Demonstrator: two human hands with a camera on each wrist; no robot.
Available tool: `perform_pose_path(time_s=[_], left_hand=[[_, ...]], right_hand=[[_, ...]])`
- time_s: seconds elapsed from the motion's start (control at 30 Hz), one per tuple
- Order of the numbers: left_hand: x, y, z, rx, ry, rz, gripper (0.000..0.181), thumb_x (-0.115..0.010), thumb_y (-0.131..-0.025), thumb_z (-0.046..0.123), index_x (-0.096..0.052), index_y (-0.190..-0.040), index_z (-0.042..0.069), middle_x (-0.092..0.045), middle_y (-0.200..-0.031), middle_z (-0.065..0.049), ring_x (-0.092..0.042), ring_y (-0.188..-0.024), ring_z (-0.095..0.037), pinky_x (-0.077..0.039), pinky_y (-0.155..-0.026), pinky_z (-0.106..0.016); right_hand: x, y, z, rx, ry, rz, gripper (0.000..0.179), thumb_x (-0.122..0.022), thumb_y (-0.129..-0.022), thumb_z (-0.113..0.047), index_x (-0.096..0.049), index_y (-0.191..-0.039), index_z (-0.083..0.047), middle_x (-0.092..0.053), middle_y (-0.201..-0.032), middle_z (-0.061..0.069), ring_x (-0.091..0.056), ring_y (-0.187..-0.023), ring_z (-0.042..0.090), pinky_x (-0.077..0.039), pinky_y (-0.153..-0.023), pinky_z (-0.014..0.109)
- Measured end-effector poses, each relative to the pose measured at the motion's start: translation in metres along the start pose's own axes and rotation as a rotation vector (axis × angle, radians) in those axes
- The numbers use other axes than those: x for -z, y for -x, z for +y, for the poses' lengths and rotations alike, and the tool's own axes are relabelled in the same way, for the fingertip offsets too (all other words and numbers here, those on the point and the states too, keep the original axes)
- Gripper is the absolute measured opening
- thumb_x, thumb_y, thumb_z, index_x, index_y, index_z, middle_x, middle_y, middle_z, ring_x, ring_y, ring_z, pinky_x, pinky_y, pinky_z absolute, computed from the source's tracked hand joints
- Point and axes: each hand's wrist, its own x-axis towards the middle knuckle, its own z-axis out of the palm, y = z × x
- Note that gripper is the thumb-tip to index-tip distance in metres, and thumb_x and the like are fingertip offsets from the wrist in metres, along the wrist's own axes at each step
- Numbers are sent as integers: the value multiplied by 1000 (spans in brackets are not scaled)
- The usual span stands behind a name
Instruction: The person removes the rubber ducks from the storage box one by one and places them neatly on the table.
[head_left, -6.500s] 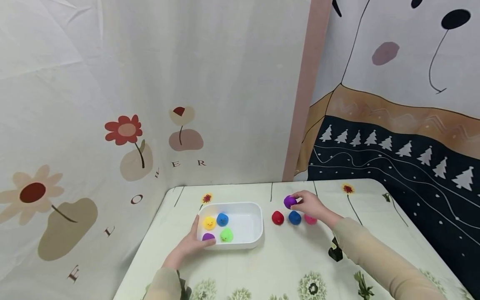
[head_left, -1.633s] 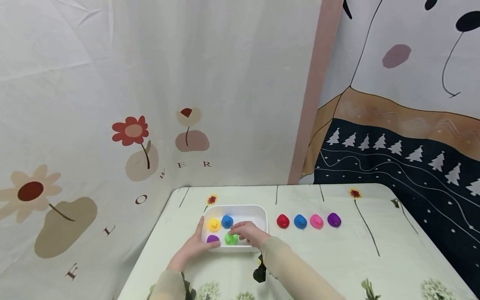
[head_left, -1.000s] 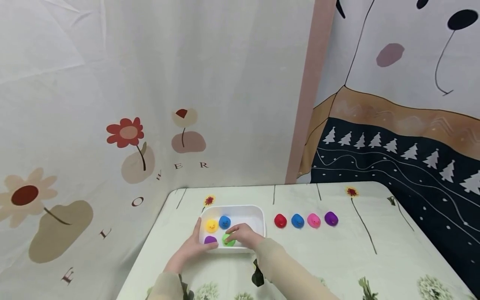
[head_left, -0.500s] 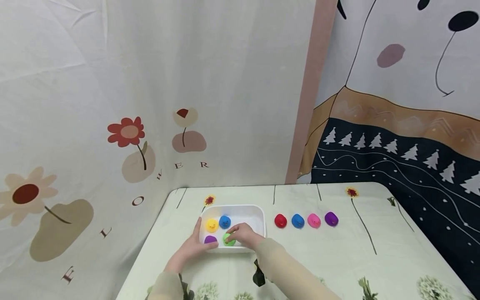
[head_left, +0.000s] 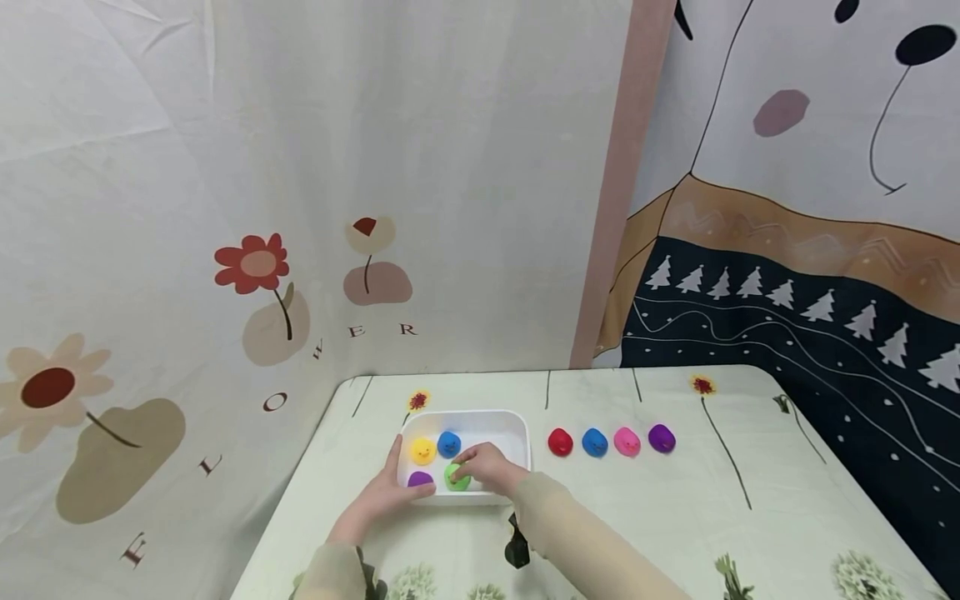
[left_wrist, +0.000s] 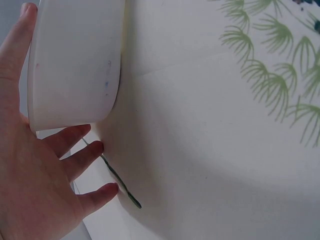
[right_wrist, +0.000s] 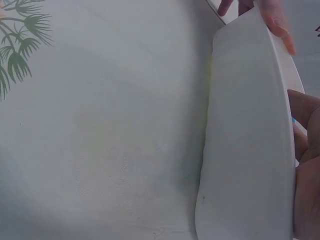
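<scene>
A white plastic tray [head_left: 491,427] stands on the table, holding several small round toys with faces. My left hand [head_left: 382,492] holds its left near corner, thumb along the near rim and fingers against the left end. In the left wrist view the left hand's fingers [left_wrist: 82,159] are spread below the tray's end. My right hand [head_left: 487,468] reaches over the tray and pinches a green round toy [head_left: 455,480], partly hidden by the fingers. Beside it are a yellow toy [head_left: 422,452], a blue toy [head_left: 449,444] and a purple toy [head_left: 420,478], half hidden behind the left thumb.
Right of the tray, a red toy [head_left: 560,442], a second blue toy [head_left: 595,442], a pink toy [head_left: 627,442] and a second purple toy [head_left: 662,439] form a row on the flowered tablecloth [head_left: 637,517]. A printed curtain [head_left: 480,208] hangs behind the table.
The purple toy, earlier in my right hand, now lies at the row's right end. My right hand has moved left into the tray onto the green toy; the left hand stays put.
</scene>
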Motion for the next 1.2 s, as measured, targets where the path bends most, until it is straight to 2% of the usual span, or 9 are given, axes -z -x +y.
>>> perform_pose_path(time_s=[0.2, 0.4, 0.63, 0.9, 1.2], left_hand=[[0, 0, 2, 0, 2, -1, 117, -75, -80, 49, 6, -156, 12, -20, -154, -30, -27, -135, -53, -26, -103, -69], [0, -1, 2, -1, 13, 9, 116, -76, -80, 48, 4, -156, 12, -20, -153, -32, -27, -134, -54, -25, -104, -69], [-1, 0, 1, 10, 11, 5, 117, -76, -79, 49, 4, -156, 12, -20, -153, -31, -27, -134, -54, -26, -103, -70], [1, -1, 2, 6, 20, -5, 118, -77, -79, 48, 5, -156, 13, -18, -155, -30, -24, -136, -53, -24, -104, -69], [2, 0, 5, -5, 33, -7, 119, -79, -78, 46, 5, -156, 11, -18, -153, -32, -24, -136, -54, -23, -106, -67]], right_hand=[[1, -1, -2, -35, -46, 4, 21, -79, -78, -9, -73, -99, -9, -65, -99, 1, -58, -93, 24, -48, -90, 48], [7, 0, -7, -31, -47, -10, 23, -78, -79, -11, -73, -101, -9, -66, -100, 1, -58, -94, 23, -48, -91, 51], [19, 1, -11, 19, 59, -22, 26, -80, -80, -19, -73, -105, -14, -67, -101, 0, -59, -92, 20, -50, -84, 46], [37, 2, -17, 92, 71, -61, 26, -79, -81, -19, -74, -106, -13, -68, -103, 0, -58, -93, 18, -50, -83, 43], [52, 15, -20, 119, 57, -127, 25, -75, -85, -20, -73, -108, -13, -67, -99, -1, -57, -92, 18, -48, -89, 52]])
